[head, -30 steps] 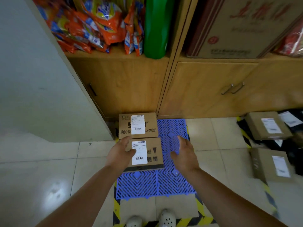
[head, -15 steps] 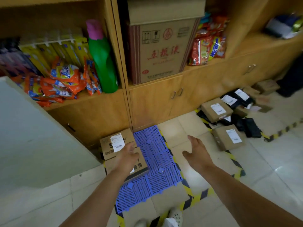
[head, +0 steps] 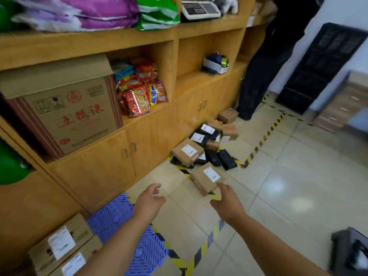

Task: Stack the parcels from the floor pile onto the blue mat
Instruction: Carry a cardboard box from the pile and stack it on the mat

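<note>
A long wooden shelf unit (head: 159, 120) with cupboard doors below runs along the left and back. In its open bay sits a large brown carton with red characters (head: 67, 110), and to the right of that a heap of red and orange snack packets (head: 142, 96). Purple sacks (head: 79, 10) and a green sack (head: 157, 12) lie on the top board, with a weighing scale (head: 200, 8) beside them and a small white basket (head: 216, 65) in a further bay. A person in dark clothing (head: 264, 62) stands at the far end of the shelf unit, near a black crate (head: 320, 64) leaning on the wall.

The pale tiled floor (head: 288, 186) carries yellow-and-black hazard tape (head: 260, 142). The floor pile of parcels (head: 207, 148) lies against the cupboard base: brown boxes and black bags, several with white labels. The nearest brown parcel (head: 207, 179) lies a little apart from the rest, closest to the hands.

The blue mat (head: 127, 232) lies at lower left, against the cupboard. Two labelled brown boxes (head: 63, 248) sit side by side at its left end, touching each other.

Both bare arms reach toward the pile. The left hand (head: 149, 200) has its fingers loosely spread and holds nothing. The right hand (head: 227, 202) is likewise spread and empty, its fingertips just beside the nearest brown parcel; whether they touch it I cannot tell.
</note>
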Available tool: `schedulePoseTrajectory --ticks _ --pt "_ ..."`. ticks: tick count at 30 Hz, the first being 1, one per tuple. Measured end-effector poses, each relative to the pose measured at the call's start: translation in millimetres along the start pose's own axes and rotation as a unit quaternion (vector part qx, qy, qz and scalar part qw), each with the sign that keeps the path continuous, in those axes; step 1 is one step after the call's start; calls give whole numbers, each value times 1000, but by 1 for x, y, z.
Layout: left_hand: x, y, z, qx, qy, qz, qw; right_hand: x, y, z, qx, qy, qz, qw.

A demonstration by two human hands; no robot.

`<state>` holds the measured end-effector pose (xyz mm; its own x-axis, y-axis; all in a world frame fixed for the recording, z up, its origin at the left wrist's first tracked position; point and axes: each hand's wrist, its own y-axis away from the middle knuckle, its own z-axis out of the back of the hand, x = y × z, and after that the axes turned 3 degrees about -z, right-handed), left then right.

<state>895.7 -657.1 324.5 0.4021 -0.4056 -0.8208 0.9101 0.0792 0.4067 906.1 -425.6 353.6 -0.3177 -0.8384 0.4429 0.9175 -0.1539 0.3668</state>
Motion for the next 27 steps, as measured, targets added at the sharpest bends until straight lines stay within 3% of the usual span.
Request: schedulePoseTrajectory --ticks 11,27 --pt "-114 -59 -163 12 26 -22 999 -127 -100 129 -25 -1 2 1000" --pt "-200 -223 -216 -16 57 -1 998 -149 -287 198 -12 2 -5 1000"
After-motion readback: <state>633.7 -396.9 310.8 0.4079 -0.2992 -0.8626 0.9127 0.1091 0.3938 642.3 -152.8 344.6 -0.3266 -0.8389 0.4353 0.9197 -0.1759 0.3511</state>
